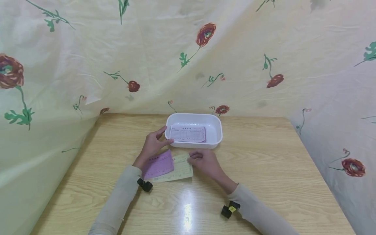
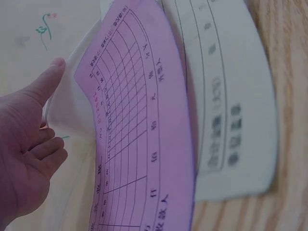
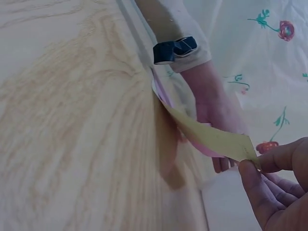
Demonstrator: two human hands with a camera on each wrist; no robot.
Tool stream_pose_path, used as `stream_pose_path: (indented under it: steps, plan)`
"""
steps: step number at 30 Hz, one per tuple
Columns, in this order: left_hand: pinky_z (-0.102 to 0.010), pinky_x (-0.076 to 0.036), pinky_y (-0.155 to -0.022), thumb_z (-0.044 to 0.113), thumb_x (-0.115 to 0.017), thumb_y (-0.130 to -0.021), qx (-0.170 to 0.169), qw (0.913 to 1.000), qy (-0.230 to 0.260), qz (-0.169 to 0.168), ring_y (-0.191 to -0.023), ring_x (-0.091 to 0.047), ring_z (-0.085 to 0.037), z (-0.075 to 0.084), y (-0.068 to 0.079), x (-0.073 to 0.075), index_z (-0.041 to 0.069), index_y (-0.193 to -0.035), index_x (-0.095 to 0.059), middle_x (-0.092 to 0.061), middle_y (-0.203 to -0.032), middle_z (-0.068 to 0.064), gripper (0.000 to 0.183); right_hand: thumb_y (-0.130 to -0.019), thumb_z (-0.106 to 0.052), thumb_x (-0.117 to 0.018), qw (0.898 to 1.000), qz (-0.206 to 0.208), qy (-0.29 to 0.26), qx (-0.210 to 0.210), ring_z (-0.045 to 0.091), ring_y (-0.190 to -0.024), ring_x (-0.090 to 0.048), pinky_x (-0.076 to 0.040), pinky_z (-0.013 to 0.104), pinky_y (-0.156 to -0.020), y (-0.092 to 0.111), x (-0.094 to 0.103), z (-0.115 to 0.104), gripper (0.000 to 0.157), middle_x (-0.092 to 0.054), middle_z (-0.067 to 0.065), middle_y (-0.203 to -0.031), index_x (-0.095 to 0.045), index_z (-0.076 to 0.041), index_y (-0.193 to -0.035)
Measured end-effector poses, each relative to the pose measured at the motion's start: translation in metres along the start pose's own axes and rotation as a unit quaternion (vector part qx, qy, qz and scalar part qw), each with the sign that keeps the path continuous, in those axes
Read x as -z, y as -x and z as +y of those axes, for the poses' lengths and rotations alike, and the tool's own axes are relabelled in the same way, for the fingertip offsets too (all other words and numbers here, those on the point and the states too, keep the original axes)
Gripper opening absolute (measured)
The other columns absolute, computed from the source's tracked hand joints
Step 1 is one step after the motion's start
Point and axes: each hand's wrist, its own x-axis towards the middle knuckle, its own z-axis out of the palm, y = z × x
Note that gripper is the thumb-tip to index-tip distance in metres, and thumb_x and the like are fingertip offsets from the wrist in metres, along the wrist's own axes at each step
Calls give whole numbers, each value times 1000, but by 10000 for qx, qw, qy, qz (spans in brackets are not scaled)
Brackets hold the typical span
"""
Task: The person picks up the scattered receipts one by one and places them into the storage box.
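A white plastic tray (image 1: 213, 130) stands at the back of the table with printed pink slips (image 1: 188, 133) inside. My left hand (image 1: 153, 142) holds its front left corner, thumb at the front rim and fingers at the left side. In front of the tray, a purple printed slip (image 1: 160, 165) overlaps a pale yellow slip (image 1: 182, 169). The purple slip (image 2: 130, 125) lies close beside my left hand in the left wrist view. My right hand (image 1: 205, 161) pinches the yellow slip's far right corner. In the right wrist view, that yellow slip (image 3: 211, 134) curves up toward the thumb and forefinger.
The wooden table (image 1: 264, 163) extends to both sides of the hands. A flowered curtain (image 1: 158, 49) hangs along its back and sides. Each sleeve carries a dark wrist camera, such as the right one (image 1: 230, 209).
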Motion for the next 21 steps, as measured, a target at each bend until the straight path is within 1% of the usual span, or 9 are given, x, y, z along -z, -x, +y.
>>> stream_pose_path:
  steps: [4,8,13,18,21]
  plan:
    - [-36,-36,-122,35,-87,-82,11,10000,6,-14,-148,-38,-25,0,1,0,5,-151,-46,-41,-160,-6,85,-87,-4,-78,9999,50,-112,6,24,-87,-76,-65,27,-70,0,6,-2,16,-77,12,-95,-75,0,-102]
    - [-37,-36,-122,35,-86,-83,27,10000,9,-31,-149,-38,-25,0,1,1,6,-151,-46,-41,-160,-5,85,-87,-3,-77,9999,142,-81,49,24,-86,-76,-65,26,-68,1,14,-2,15,-77,14,-95,-75,2,-102]
    - [-38,-36,-122,34,-86,-83,110,9999,-67,-24,-149,-37,-26,2,1,0,7,-152,-45,-40,-161,-4,85,-88,-5,-78,9995,264,178,61,24,-89,-76,-65,27,-71,3,27,1,17,-77,13,-98,-75,0,-104]
    - [-40,-36,-122,32,-87,-83,208,9998,-81,1,-149,-38,-26,2,0,0,8,-152,-45,-40,-161,-3,84,-89,-6,-78,9988,328,355,121,27,-92,-76,-65,29,-75,6,40,3,20,-77,15,-103,-75,1,-107]
    - [-39,-36,-122,34,-87,-82,195,9998,-50,-2,-149,-38,-26,3,1,0,8,-152,-45,-41,-160,-3,85,-89,-8,-77,9980,379,504,102,25,-89,-76,-65,27,-72,8,47,5,20,-77,15,-103,-75,-1,-108]
